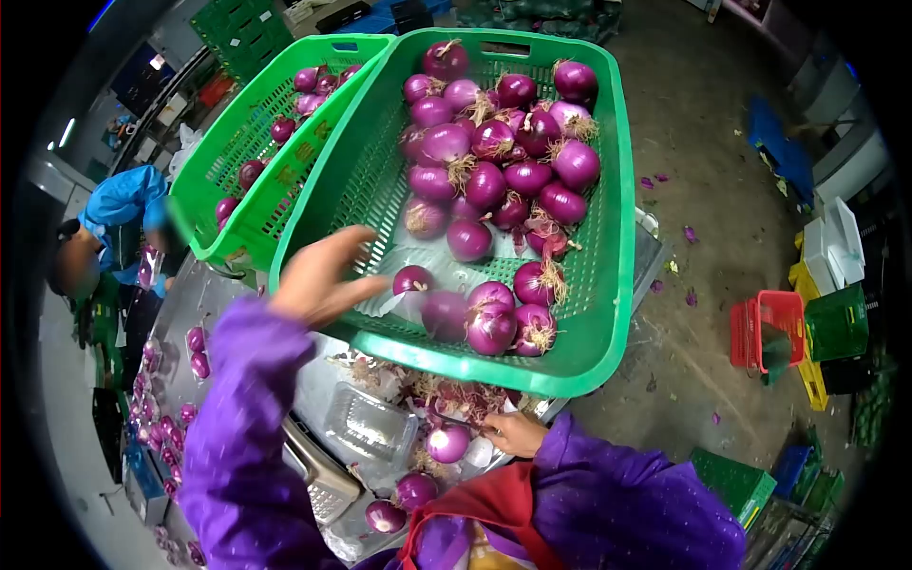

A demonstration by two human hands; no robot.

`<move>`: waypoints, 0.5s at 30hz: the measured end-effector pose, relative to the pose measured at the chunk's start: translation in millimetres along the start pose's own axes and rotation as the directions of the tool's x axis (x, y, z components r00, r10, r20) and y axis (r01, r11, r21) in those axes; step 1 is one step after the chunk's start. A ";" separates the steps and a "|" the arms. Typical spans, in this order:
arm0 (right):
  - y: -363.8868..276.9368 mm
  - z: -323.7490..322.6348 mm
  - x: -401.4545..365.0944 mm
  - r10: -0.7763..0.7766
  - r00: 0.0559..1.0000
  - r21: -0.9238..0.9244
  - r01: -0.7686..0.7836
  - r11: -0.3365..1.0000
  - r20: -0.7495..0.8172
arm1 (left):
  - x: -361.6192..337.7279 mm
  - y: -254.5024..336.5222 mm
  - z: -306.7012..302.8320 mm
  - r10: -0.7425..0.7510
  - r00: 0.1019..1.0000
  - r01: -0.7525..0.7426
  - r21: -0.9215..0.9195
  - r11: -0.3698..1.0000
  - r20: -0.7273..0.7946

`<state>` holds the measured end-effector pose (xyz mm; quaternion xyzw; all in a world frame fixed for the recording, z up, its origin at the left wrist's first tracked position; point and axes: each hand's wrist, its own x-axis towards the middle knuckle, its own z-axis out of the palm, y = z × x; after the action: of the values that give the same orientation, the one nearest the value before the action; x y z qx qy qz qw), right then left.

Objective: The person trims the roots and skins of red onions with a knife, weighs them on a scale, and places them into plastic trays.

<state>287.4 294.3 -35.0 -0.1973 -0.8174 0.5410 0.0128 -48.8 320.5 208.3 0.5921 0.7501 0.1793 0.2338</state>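
Note:
My left hand reaches over the near left rim of a large green crate, fingers spread and holding nothing. Closest to its fingertips is a small red onion lying on the crate's liner. A blurred onion is just to the right, beside several sharp ones. Many more red onions fill the far part of the crate. Below the crate, my right hand is closed around what looks like a thin dark knife. Next to it, a peeled onion rests among dry skins.
A clear plastic tray and a beige scale sit on the metal table, with two onions near them. A second green crate holds some onions at left. Another person in blue works there. Red baskets stand on the floor.

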 end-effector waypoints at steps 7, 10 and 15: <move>-6.4 -30.1 -10.2 -0.037 0.995 0.019 0.039 0.999 -0.090 | 181.7 -3.5 150.5 -0.384 0.883 0.201 0.522 0.829 0.270; 10.5 -28.7 -16.5 -0.101 0.982 0.054 0.111 0.992 -0.157 | 202.5 -19.9 188.8 -0.431 0.885 0.318 0.449 0.835 0.174; 14.7 -31.1 -24.2 -0.061 0.984 0.105 0.080 0.991 -0.166 | 196.0 -5.2 169.0 -0.420 0.884 0.256 0.539 0.803 0.205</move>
<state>321.6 318.4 -30.6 -0.2108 -0.7888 0.5669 0.1097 5.0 508.5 38.6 0.5076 0.8176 -0.1617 0.2183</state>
